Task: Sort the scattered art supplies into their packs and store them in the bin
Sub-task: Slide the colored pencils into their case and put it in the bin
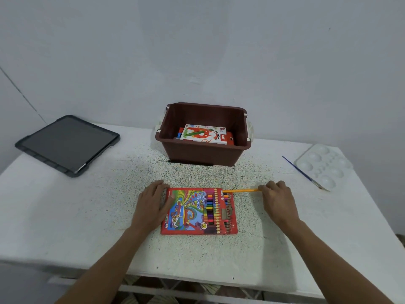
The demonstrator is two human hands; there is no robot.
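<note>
1. Sliding an orange pencil (pixel 241 190) toward the open end of the colour pencil pack (pixel 199 211), the right hand (pixel 277 199) has its fingertips pinched together on the pencil's far end, with the tip already at the pack's top corner.

2. The left hand (pixel 151 202) lies flat, fingers spread and closed on nothing, pressing the pack's left edge. That looks like bracing, so the thin box won't skate across the table (pixel 65 227) as the pencil goes in.

3. The pack lies flat in front of the person, its window showing a row of coloured pencils, so this one looks like one of the last to go home.

4. Behind it sits the brown bin (pixel 203 150), well apart from the pack, with an oil pastel box (pixel 206 134) already lying inside on top of other packs. Room remains on top, by my reckoning.

5. Off to the right, a blue-handled paintbrush (pixel 304 173) rests just beside a white paint palette (pixel 324 166), both untouched and likely still to be stored.

6. Far left, a dark bin lid (pixel 68 144) lies near the table edge, out of the working space, probably parked there until the bin is full.
</note>
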